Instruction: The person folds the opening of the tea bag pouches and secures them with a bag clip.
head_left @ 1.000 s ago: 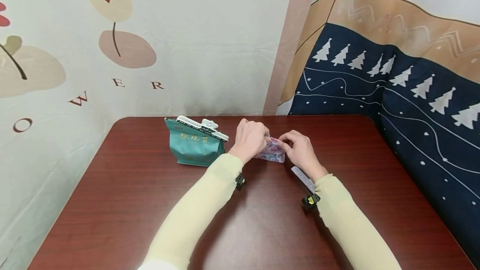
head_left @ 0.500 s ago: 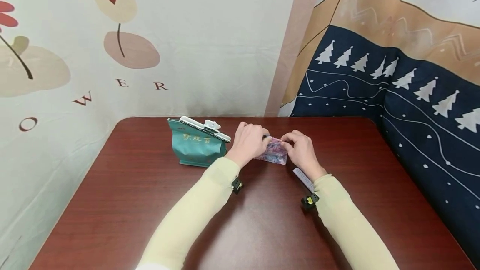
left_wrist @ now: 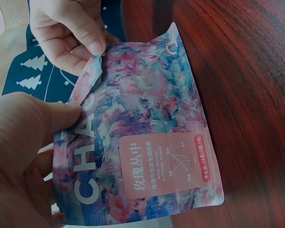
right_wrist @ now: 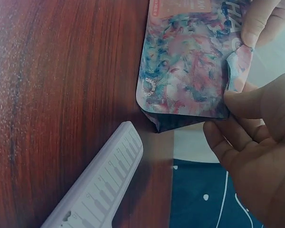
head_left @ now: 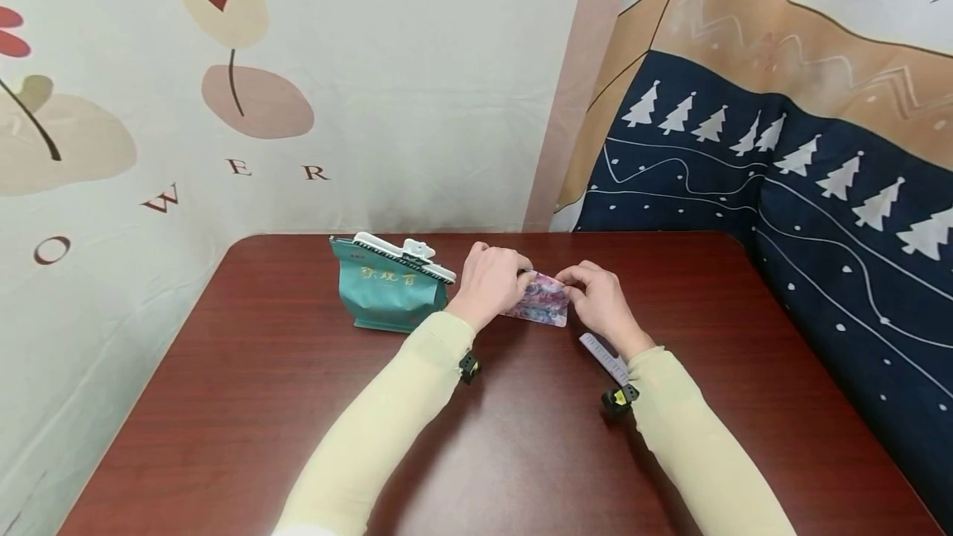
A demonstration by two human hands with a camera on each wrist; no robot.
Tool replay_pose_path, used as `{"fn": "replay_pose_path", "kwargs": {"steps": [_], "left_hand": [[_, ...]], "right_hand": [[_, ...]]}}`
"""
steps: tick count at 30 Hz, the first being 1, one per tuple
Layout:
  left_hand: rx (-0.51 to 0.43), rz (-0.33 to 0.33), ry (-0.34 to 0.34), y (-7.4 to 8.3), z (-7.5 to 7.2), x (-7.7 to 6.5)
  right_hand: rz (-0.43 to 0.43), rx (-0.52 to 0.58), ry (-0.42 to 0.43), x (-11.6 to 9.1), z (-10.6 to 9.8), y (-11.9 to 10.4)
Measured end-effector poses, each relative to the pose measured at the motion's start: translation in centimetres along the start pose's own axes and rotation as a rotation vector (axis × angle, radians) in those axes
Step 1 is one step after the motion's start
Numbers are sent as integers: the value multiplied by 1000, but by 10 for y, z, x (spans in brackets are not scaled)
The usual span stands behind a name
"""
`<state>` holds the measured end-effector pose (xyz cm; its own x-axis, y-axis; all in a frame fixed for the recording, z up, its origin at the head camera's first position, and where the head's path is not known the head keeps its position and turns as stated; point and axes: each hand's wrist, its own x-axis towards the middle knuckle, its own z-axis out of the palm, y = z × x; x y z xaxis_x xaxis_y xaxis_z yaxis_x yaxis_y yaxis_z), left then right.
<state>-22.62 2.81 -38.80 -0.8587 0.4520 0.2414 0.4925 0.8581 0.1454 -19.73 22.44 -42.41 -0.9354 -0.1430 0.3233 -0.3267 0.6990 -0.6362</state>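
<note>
A pink, purple and blue tea bag pouch stands at the back of the table between both hands. Its label reads rose oolong flavored teabag in the left wrist view. My left hand pinches the top edge near its middle, thumb in front and fingers behind. With thumb and fingers my right hand pinches the top right corner. Between the two thumbs the top edge is bent over in a small fold. The pouch's mouth looks closed along this edge. Fingers behind the pouch are partly hidden.
Left of the hands stands a teal bag with a white bag clip slanted across its top. A pale lavender bar with printed marks lies beside my right wrist. Curtains hang behind the brown table.
Both hands keep their pinch on the pouch's top edge. My left hand has shifted slightly left, and a little more of the pouch's front shows. The view sways slightly.
</note>
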Motion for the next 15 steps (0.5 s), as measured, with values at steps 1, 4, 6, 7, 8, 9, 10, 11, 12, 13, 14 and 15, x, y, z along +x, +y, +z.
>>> {"fn": "replay_pose_path", "kwargs": {"steps": [1, 4, 6, 7, 8, 9, 10, 11, 12, 13, 14, 15], "left_hand": [[-6, -1, -2, 0, 0, 0], [-25, -7, -7, 0, 0, 0], [-32, -7, -7, 0, 1, 0], [-33, -7, -6, 0, 1, 0], [-33, -7, -4, -1, 1, 0], [-31, -6, -4, -1, 1, 0], [-30, -7, -4, -1, 1, 0], [-27, -7, -5, -1, 1, 0], [-25, -6, -5, -1, 0, 0], [-23, -6, -4, -1, 0, 0], [-22, -5, -6, -1, 1, 0], [-21, -4, -7, -1, 1, 0]], "right_hand": [[-6, -2, 6, 0, 0, 0], [-25, -14, 22, 1, 2, 1], [-34, -18, 29, 1, 2, 2], [-38, -19, 33, 1, 3, 2], [-40, -19, 36, 1, 3, 2], [-42, -19, 38, 1, 3, 1], [-46, -20, 43, 1, 3, 1], [-50, -22, 45, 1, 3, 1], [-56, -25, 49, 1, 3, 1], [-61, -30, 53, 0, 3, 1], [-65, -33, 54, 0, 3, 1], [-68, -37, 54, 0, 2, 2]]}}
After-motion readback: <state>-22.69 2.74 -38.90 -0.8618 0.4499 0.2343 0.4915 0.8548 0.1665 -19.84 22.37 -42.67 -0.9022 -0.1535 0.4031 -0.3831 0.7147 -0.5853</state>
